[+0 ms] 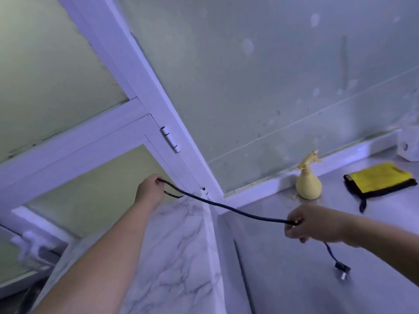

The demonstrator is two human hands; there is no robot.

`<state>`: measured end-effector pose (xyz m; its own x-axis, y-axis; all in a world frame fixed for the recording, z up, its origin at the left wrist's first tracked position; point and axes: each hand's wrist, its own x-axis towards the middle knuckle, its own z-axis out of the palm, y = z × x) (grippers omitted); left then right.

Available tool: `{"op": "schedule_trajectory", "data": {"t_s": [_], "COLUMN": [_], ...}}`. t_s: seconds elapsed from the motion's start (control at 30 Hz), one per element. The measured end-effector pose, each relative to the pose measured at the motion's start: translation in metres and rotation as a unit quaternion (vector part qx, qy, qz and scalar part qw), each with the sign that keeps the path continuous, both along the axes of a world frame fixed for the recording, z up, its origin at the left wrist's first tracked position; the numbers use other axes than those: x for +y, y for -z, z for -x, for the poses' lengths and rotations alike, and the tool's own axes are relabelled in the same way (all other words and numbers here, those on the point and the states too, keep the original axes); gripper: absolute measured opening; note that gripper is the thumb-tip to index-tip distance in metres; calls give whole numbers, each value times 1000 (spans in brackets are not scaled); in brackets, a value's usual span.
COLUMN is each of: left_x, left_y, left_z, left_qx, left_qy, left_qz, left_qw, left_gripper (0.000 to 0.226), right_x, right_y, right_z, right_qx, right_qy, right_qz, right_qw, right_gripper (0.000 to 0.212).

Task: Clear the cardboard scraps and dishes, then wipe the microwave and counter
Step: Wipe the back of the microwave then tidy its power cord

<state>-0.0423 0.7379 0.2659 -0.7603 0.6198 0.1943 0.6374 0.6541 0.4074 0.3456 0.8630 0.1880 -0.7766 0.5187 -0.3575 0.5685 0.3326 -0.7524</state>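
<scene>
**Cord held taut over the counter corner.** You are stretching a black power cord (226, 206) between both hands above the corner of the counter (294, 288). Your left hand (149, 189) is pinching a looped end of the cord close to the white window frame (136, 71), with its fingers curled round it. Your right hand (315, 225) is gripping the cord farther along. The plug (342, 269) is dangling below that hand, too blurred to show whether it is touching the counter.

Your left forearm is crossing a marble-patterned surface (176, 257), which may be the top of the microwave. Its front and sides are lying out of view.

A yellow spray bottle (308, 184) is standing upright on the counter by the back ledge. A yellow cleaning cloth (381, 180) with a black edge is lying flat to the bottle's right, well apart from both hands. A white object (409, 143) is being cut off by the right edge of the frame. A white latch (29, 243) at lower left is showing only as a blur.
</scene>
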Motion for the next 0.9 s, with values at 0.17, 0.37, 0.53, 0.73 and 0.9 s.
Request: {"op": "schedule_trajectory", "data": {"t_s": [0.17, 0.37, 0.53, 0.73, 0.9], "left_x": [104, 145, 54, -41, -136], "left_y": [-53, 28, 110, 99, 119], "left_z": [-77, -213, -266, -304, -337], "left_qx": [-25, 89, 158, -10, -228], "left_qy": [175, 357, 381, 499, 448], "left_qz": [22, 317, 609, 477, 316], "left_qw": [984, 874, 677, 723, 805], "left_gripper": [18, 35, 21, 43, 35], "right_x": [-7, -46, -108, -185, -245], "right_y": [20, 48, 96, 133, 130], "right_z": [25, -11, -65, -124, -140], "right_qx": [85, 176, 181, 93, 94], "right_qy": [51, 194, 362, 494, 507], "right_qz": [1, 90, 313, 254, 253], "right_qw": [995, 961, 859, 826, 818], "right_gripper": [19, 31, 46, 45, 36]}}
